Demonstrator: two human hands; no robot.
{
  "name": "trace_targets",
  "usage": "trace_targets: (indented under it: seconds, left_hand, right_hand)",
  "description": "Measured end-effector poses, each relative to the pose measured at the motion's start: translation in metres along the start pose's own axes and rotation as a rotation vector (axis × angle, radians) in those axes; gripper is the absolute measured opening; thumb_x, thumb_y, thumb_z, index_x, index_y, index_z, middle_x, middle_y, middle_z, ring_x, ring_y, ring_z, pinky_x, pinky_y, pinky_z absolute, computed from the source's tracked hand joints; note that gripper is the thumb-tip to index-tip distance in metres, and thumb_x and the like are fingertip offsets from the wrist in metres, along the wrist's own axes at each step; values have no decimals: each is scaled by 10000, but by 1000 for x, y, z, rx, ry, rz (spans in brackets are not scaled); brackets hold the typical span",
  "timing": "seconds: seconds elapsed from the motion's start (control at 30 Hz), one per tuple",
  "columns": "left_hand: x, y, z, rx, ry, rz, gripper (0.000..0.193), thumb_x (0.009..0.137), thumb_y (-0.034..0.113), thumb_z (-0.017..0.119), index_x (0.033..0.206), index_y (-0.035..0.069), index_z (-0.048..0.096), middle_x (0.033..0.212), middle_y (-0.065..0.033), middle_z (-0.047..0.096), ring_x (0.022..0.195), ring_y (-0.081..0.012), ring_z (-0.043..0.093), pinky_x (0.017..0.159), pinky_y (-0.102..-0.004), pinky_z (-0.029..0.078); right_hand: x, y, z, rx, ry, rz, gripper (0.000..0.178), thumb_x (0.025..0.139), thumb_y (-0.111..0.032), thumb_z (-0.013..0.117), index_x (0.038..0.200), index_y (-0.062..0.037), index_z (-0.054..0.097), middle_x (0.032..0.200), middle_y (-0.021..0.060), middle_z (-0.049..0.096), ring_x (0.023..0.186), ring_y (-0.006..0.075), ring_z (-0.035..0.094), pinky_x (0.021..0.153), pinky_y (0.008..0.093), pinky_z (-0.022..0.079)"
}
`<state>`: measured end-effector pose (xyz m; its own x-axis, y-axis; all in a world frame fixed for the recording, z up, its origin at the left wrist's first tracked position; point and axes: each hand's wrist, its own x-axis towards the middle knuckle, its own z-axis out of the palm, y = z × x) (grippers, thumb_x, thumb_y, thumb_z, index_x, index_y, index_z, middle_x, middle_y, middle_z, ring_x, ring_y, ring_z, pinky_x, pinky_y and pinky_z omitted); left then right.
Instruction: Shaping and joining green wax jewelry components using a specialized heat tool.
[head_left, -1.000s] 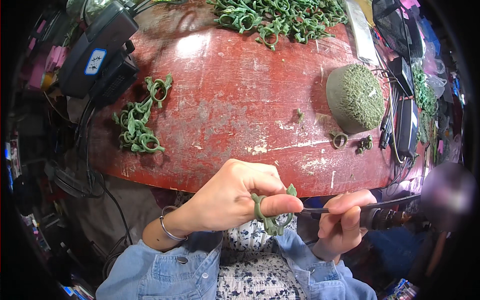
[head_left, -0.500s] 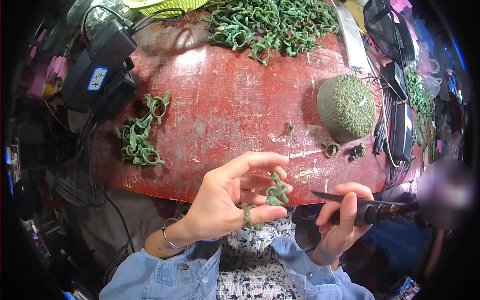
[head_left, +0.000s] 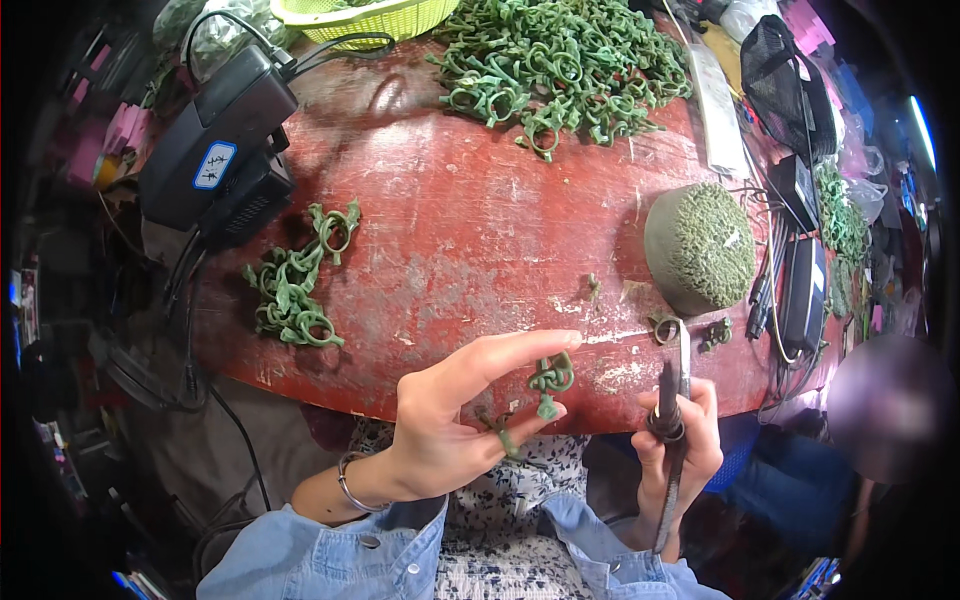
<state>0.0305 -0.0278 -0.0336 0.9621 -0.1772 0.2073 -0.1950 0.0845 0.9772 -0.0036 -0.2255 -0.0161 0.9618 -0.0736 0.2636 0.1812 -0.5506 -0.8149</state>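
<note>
Near the table's front edge, the fingertips of my left hand (head_left: pixel 450 410) hold a small ornate green ring (head_left: pixel 550 376). A second green ring (head_left: pixel 508 442) sits around the thumb of that hand. To its right, my right hand (head_left: pixel 685 445) is closed around a dark pen-like tool (head_left: pixel 667 415) with a narrow tip pointing away from me. A long slim metal strip (head_left: pixel 684 355) with a bent tip runs alongside that tool in the same grip. The two hands are apart, and neither tool touches the ring.
A big heap of green rings (head_left: pixel 570 65) lies at the back of the red table (head_left: pixel 470 220). A smaller pile (head_left: pixel 295 285) is at left, by a black device (head_left: pixel 215 140). At right stand a round green block (head_left: pixel 698 250), a loose ring (head_left: pixel 663 328) and black adapters (head_left: pixel 803 300) with cables.
My right hand has turned its tools from pointing left to pointing away from me, and the metal strip now shows. The ring in my left fingers has been turned. The view has shifted slightly.
</note>
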Motion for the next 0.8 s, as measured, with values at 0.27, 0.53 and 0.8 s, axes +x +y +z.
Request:
trace_targets:
  seconds: [0.27, 0.53, 0.8]
  left_hand:
    - [2, -9, 2, 211, 53, 180, 368, 736, -55, 645, 1079, -52, 513, 1029, -222, 575, 857, -212, 606, 696, -283, 524]
    - [4, -11, 4, 272, 109, 161, 390, 720, -73, 650, 1082, -55, 504, 1004, -229, 574, 852, -227, 608, 678, -282, 536]
    - [5, -13, 1, 307, 98, 170, 409, 725, -52, 655, 1099, -55, 490, 1021, -221, 571, 887, -238, 601, 699, -287, 529]
  right_hand:
    - [-18, 14, -2, -39, -146, 117, 406, 823, -351, 594, 931, 38, 555, 646, 89, 576, 535, 155, 577, 493, 241, 437]
    - [-20, 19, -6, -269, -230, -10, 432, 778, -411, 617, 814, 18, 581, 581, 72, 559, 457, 201, 558, 429, 274, 430]
    - [-14, 13, 2, -360, -187, -115, 402, 736, -388, 669, 792, 3, 597, 547, 55, 545, 442, 195, 548, 413, 268, 416]
